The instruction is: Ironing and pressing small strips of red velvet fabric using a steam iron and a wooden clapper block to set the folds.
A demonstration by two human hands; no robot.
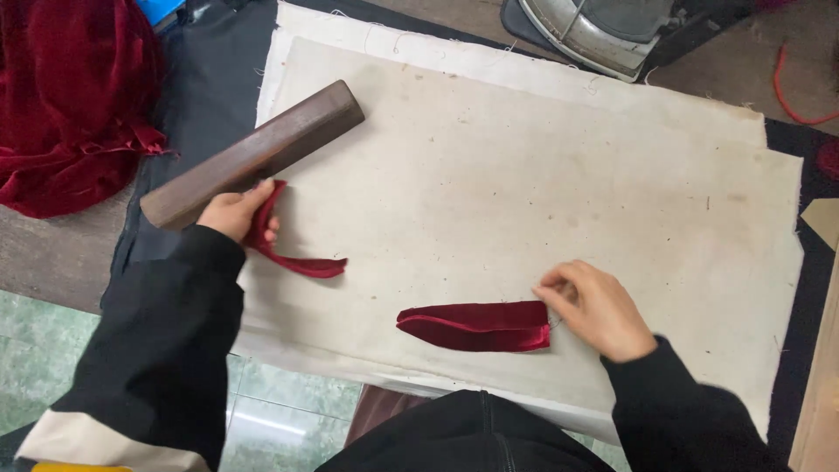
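My left hand grips a narrow strip of dark red velvet whose free end trails onto the cream pressing cloth. A long dark wooden block lies just above that hand, slanting up to the right. My right hand pinches the right end of a folded, pointed piece of red velvet that lies flat on the cloth near its front edge.
A heap of red velvet fabric sits at the far left on black cloth. A metal iron rests at the top edge, with a red cord to its right. Tiled floor shows below the table's front edge.
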